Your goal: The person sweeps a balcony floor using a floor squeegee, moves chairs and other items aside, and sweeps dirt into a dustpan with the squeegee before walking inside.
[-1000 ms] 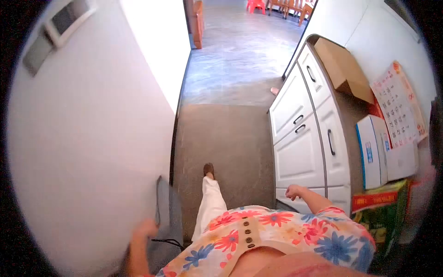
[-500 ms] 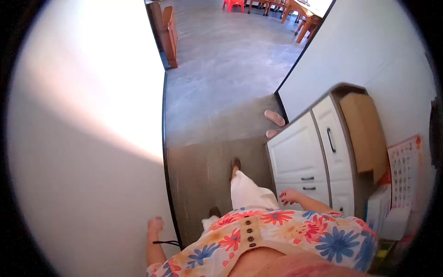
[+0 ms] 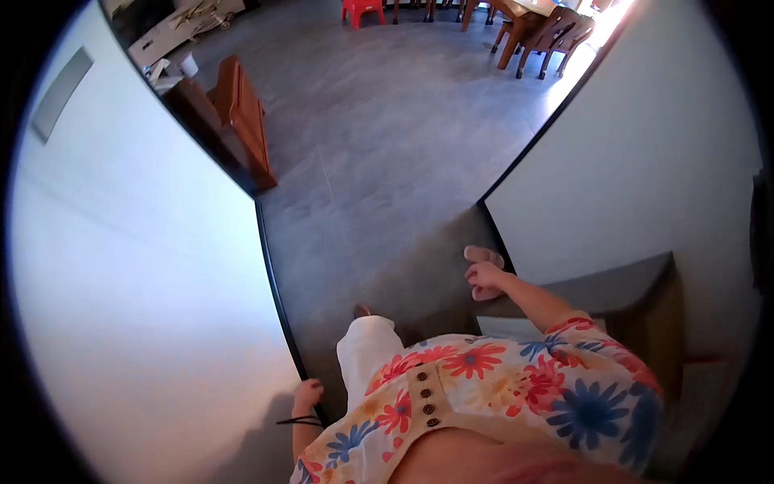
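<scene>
My right hand (image 3: 485, 276) hangs forward with loosely bent fingers slightly apart and nothing in it. In the view it overlaps a pair of pink slippers (image 3: 482, 256) that lie on the floor below. Low at the left, my left hand (image 3: 307, 394) is beside the white wall, its fingers curled in and nothing seen in them. A dark band (image 3: 298, 420) circles that wrist. White trousers (image 3: 367, 347) and the tip of one brown shoe (image 3: 362, 310) show below my floral top (image 3: 484, 387).
A dark-topped cabinet (image 3: 605, 286) stands along the right wall. Ahead, the grey floor (image 3: 363, 177) opens into a room with a reddish-brown wooden piece of furniture (image 3: 242, 121) at the left, a red stool (image 3: 363, 10), and wooden chairs (image 3: 556, 36) around a table (image 3: 516, 14).
I have moved forward, so the cabinet's front has slid down and mostly out of sight. My right hand has swung forward and up; my left hand has shifted right in the view.
</scene>
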